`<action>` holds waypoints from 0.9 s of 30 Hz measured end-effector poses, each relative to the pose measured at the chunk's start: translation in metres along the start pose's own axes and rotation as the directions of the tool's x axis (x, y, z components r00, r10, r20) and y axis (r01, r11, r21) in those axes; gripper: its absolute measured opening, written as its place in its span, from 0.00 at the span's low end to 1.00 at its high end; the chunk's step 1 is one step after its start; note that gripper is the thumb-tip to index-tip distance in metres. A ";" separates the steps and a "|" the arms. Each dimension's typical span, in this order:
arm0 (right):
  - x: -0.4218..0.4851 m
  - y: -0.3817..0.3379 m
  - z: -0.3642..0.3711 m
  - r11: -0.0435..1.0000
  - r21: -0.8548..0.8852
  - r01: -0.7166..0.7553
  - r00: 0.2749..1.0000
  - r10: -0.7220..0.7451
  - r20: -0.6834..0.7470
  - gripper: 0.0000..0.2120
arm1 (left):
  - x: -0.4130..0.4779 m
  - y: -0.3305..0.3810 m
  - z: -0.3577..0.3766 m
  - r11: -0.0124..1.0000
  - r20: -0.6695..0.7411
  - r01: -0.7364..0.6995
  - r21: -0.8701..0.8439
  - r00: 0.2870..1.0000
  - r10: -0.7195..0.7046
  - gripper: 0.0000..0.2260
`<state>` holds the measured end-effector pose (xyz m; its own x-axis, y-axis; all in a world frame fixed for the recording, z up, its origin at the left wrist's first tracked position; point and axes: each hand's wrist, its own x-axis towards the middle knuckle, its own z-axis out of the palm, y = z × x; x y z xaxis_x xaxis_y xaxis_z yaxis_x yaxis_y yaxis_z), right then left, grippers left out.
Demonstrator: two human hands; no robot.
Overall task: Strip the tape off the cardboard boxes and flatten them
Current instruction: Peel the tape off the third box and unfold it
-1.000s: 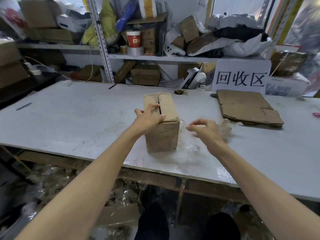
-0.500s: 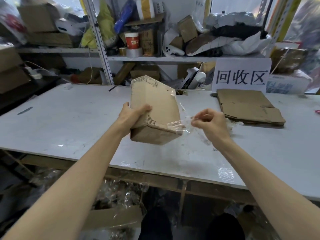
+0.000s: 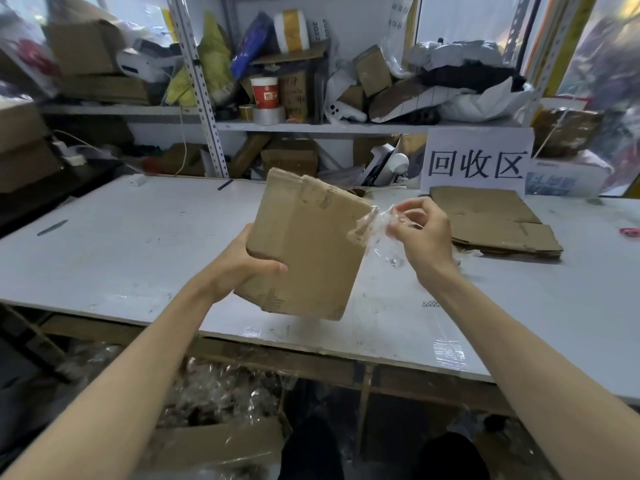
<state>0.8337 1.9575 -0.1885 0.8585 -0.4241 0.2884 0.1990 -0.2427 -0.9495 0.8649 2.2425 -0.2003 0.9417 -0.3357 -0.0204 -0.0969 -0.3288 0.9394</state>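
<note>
A small brown cardboard box (image 3: 311,244) hangs tilted in the air above the white table (image 3: 121,244). My left hand (image 3: 247,266) grips its lower left corner, thumb across the front face. A strip of clear tape (image 3: 375,223) stretches from the box's upper right edge. My right hand (image 3: 420,233) pinches that tape between thumb and fingers, just right of the box. More crumpled clear tape lies on the table under my right hand.
A stack of flattened cardboard (image 3: 491,223) lies at the back right of the table, in front of a white sign (image 3: 476,162) with black characters. Cluttered metal shelves (image 3: 277,126) stand behind. A box of tape scraps (image 3: 221,427) sits below the table's front edge.
The box stood on the table a second ago; my left hand has lifted and turned it. My right hand has taken hold of the tape and pulled it off to the right.
</note>
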 end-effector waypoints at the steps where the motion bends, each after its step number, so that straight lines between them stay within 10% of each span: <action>1: 0.001 -0.006 0.002 0.999 0.047 -0.004 1.000 0.003 0.019 0.10 | 0.000 0.001 -0.003 1.000 0.003 -0.005 0.026 1.000 0.004 0.43; 12: -0.007 -0.029 0.019 0.992 0.119 0.040 0.981 -0.062 0.186 0.16 | 0.007 0.007 0.015 0.940 -0.288 -0.202 -0.275 0.950 0.119 0.45; 17: -0.011 -0.013 0.030 0.806 -0.455 0.379 0.919 -0.270 0.286 0.35 | 0.009 0.008 0.023 0.952 -0.276 -0.235 -0.196 0.945 0.176 0.47; 19: -0.011 -0.007 0.032 0.699 -0.549 0.458 0.888 -0.383 0.254 0.27 | 0.007 0.009 0.021 0.957 -0.263 -0.246 -0.154 0.944 0.200 0.42; 23: -0.002 -0.011 0.016 0.814 -0.358 0.457 0.886 -0.384 0.259 0.08 | 0.005 0.006 0.003 0.967 -0.211 -0.220 -0.126 0.959 0.191 0.43; 27: 0.007 -0.023 -0.001 0.992 0.070 0.104 0.946 -0.120 0.301 0.09 | 0.003 0.005 -0.017 0.975 -0.095 -0.200 -0.100 0.977 0.190 0.42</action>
<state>0.8347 1.9594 -0.1646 0.9304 -0.1097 0.3497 0.3197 -0.2239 -0.9207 0.8730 2.2547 -0.1898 0.9324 -0.3067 0.1914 -0.2503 -0.1656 0.9539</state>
